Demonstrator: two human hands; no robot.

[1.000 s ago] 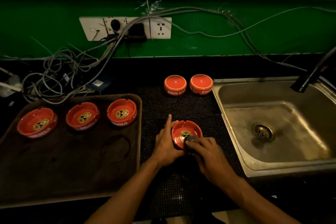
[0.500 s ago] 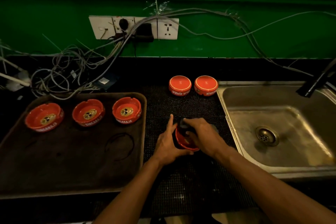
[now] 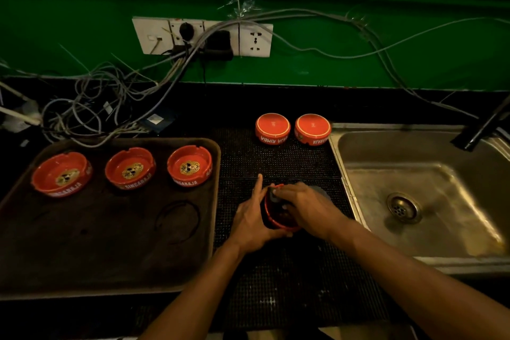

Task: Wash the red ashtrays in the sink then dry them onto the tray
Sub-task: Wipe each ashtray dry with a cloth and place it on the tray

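A: Red glazed ceramic is what both hands are busy with: one round red ashtray [image 3: 278,219], tipped on edge over the black studded rubber mat [image 3: 276,163] at lower centre of the frame.

B: Who has hold of it?

A: The left hand [image 3: 252,222] cups its left side, fingers wrapped under the rim and the forefinger sticking straight up. The right hand [image 3: 306,208] is curled over the top, pressing a small dark grey cloth or pad [image 3: 273,196] into the bowl. Which it is, I can't tell.

B: So drying, or scrubbing?

A: My guess is wiping dry, since it's over the counter and not the basin. The steel sink [image 3: 414,257] sits in the right of the frame with nothing in it.

B: And where does it go?

A: The dark brown rectangular tray [image 3: 110,257] lies to the left of the hands, just beside the mat. Three upright red ashtrays [image 3: 190,165] stand in a row along its far side. The left hand is nearer, so a short carry leftward should do.

B: What's left?

A: Two upside-down red ashtrays [image 3: 273,128] wait side by side on the mat, above the hands, near the sink's corner.
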